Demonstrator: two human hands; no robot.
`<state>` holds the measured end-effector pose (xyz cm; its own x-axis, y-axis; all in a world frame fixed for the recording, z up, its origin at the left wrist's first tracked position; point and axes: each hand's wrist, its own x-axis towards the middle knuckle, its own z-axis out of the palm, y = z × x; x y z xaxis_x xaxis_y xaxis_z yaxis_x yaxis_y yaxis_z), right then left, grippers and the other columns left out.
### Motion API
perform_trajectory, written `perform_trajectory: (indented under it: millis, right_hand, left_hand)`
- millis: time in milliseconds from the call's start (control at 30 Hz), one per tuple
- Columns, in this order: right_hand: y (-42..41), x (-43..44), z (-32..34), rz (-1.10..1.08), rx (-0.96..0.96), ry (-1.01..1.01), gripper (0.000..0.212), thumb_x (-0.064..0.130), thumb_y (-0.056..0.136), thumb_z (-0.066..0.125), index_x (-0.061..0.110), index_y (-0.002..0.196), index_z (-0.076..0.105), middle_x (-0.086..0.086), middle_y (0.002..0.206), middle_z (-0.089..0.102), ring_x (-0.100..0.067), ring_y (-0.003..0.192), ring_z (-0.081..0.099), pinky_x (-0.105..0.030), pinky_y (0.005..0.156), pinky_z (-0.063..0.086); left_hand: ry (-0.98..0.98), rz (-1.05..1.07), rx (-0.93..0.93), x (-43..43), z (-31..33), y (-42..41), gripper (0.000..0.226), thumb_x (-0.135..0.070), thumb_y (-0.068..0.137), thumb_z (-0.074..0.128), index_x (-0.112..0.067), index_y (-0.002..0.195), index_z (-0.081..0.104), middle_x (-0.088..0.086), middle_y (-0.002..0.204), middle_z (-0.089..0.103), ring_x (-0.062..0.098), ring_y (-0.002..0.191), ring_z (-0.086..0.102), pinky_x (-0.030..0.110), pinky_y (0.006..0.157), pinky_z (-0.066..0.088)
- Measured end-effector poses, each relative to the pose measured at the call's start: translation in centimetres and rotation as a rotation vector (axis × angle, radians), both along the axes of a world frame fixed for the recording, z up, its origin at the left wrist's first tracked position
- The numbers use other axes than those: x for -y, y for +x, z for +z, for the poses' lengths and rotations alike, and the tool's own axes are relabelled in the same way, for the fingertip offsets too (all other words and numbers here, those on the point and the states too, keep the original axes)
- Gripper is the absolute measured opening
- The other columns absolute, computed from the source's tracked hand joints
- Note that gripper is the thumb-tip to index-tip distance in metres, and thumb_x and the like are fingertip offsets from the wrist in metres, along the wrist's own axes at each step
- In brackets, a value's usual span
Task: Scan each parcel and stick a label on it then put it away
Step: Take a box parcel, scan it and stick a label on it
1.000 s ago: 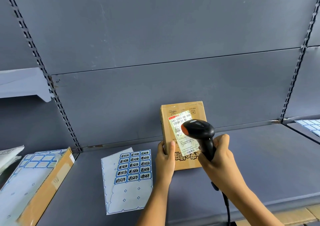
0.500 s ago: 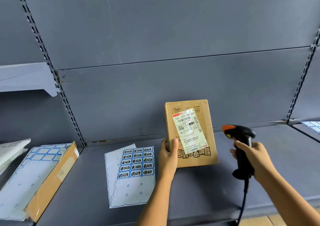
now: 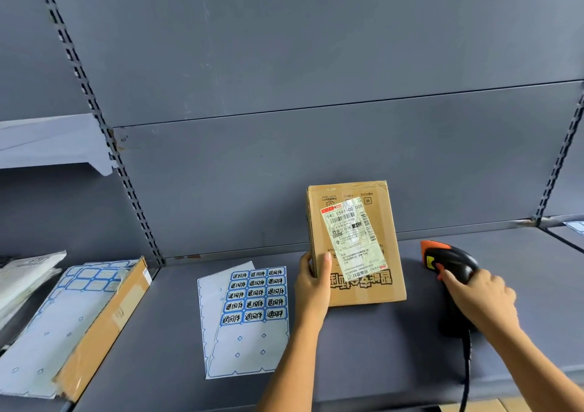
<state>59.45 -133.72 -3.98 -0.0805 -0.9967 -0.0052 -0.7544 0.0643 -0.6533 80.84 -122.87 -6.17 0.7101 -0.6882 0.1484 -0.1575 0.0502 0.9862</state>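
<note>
Parcel (image 3: 357, 244) upright on the shelf (image 3: 347, 348), scanner (image 3: 452, 260) beside it.
Our left hand (image 3: 313, 288) grips the parcel's left edge; our right hand (image 3: 483, 298) curls its fingers round the scanner. A label sheet (image 3: 249, 317) lies just left.

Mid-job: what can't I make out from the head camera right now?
Handle of the scanner: head view, covered by the right hand.
End of the cable: head view, cut off by the bottom edge.
Fine print on the shipping label: head view, too small.
Back of the parcel in the left hand: head view, faces away.
</note>
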Motion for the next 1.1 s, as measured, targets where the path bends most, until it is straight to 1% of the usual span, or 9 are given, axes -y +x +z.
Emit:
perform_trajectory:
  millis: [100, 233, 333, 400, 567, 767, 867, 967, 1100]
  right_hand:
    - [-0.1, -0.6, -0.2, -0.068, -0.079, -0.227, 0.067, 0.041, 0.081, 0.069, -0.007, 0.122, 0.045, -0.029, 0.12, 0.042, -0.045, 0.114, 0.038, -0.052, 0.094, 0.035]
    - [1.4, -0.9, -0.3, 0.269, -0.08, -0.48, 0.059, 0.035, 0.078, 0.066, -0.002, 0.121, 0.051, -0.026, 0.118, 0.051, -0.044, 0.108, 0.046, -0.045, 0.09, 0.035]
    - [3.6, -2.6, 2.1, 0.511, 0.369, -0.178, 0.049, 0.033, 0.091, 0.059, 0.011, 0.133, 0.045, -0.009, 0.133, 0.05, -0.023, 0.116, 0.052, -0.032, 0.096, 0.04]
    - [4.6, -3.5, 3.6, 0.546, 0.643, 0.032, 0.043, 0.029, 0.094, 0.056, 0.021, 0.134, 0.043, 0.003, 0.129, 0.054, -0.01, 0.104, 0.059, -0.025, 0.086, 0.046]
    - [5.0, -3.2, 3.5, 0.509, 0.828, 0.296, 0.036, 0.025, 0.095, 0.055, 0.024, 0.13, 0.048, -0.003, 0.109, 0.069, -0.023, 0.096, 0.066, -0.042, 0.089, 0.052]
    - [4.9, -3.0, 1.8, 0.466, 0.735, 0.386, 0.033, 0.019, 0.095, 0.054, 0.014, 0.127, 0.051, -0.011, 0.107, 0.068, -0.027, 0.09, 0.066, -0.043, 0.084, 0.051]
    - [5.0, -2.8, 1.1, 0.427, 0.618, 0.344, 0.035, 0.023, 0.093, 0.057, 0.009, 0.125, 0.053, -0.012, 0.106, 0.067, -0.027, 0.091, 0.065, -0.043, 0.086, 0.051]
    - [5.2, -2.3, 1.2, 0.401, 0.131, 0.157, 0.047, 0.038, 0.089, 0.057, 0.013, 0.128, 0.052, -0.014, 0.123, 0.056, -0.033, 0.115, 0.052, -0.041, 0.099, 0.041]
    - [6.1, -4.2, 2.6, 0.391, -0.119, -0.132, 0.058, 0.032, 0.088, 0.058, 0.012, 0.139, 0.038, -0.017, 0.138, 0.037, -0.038, 0.128, 0.027, -0.041, 0.103, 0.026]
  left_hand:
    - [-0.001, -0.007, -0.011, 0.0, -0.1, -0.1, 0.043, -0.058, 0.084, 0.048, -0.024, 0.111, 0.053, -0.007, 0.098, 0.068, 0.01, 0.091, 0.065, 0.031, 0.074, 0.056]
    - [0.01, 0.035, -0.008, 0.1, 0.5, -0.2, 0.038, -0.049, 0.091, 0.048, -0.019, 0.113, 0.054, -0.006, 0.097, 0.068, 0.008, 0.088, 0.064, 0.02, 0.065, 0.05]
    - [0.03, 0.079, -0.046, -0.1, 1.7, -0.9, 0.039, -0.049, 0.092, 0.049, -0.014, 0.109, 0.057, -0.003, 0.095, 0.068, 0.009, 0.085, 0.064, 0.018, 0.061, 0.048]
    - [0.152, 0.03, -0.109, 0.0, 2.6, -1.0, 0.046, -0.056, 0.091, 0.045, -0.014, 0.105, 0.057, -0.001, 0.095, 0.067, 0.013, 0.086, 0.064, 0.025, 0.068, 0.052]
    - [0.499, -0.231, -0.212, -1.2, 4.4, 0.2, 0.064, -0.072, 0.086, 0.032, -0.022, 0.111, 0.063, 0.001, 0.111, 0.068, 0.02, 0.102, 0.062, 0.038, 0.093, 0.051]
    - [0.526, 0.034, 0.303, -4.4, 4.3, 2.3, 0.04, -0.043, 0.098, 0.037, -0.013, 0.079, 0.055, 0.005, 0.082, 0.062, 0.028, 0.086, 0.059, 0.033, 0.078, 0.045]
    - [0.458, 0.056, 0.376, -6.1, 3.3, 3.8, 0.015, -0.024, 0.091, 0.049, -0.021, 0.086, 0.063, -0.004, 0.087, 0.066, 0.021, 0.088, 0.062, 0.029, 0.075, 0.045]
    - [0.428, 0.063, 0.497, -8.2, 2.5, 5.4, 0.011, -0.021, 0.089, 0.055, -0.024, 0.096, 0.064, -0.011, 0.104, 0.063, 0.009, 0.1, 0.058, 0.025, 0.082, 0.043]
    - [0.483, -0.005, 0.618, -10.8, 1.3, 7.4, 0.041, -0.039, 0.088, 0.06, -0.024, 0.126, 0.053, -0.011, 0.13, 0.055, 0.008, 0.12, 0.048, 0.025, 0.101, 0.036]
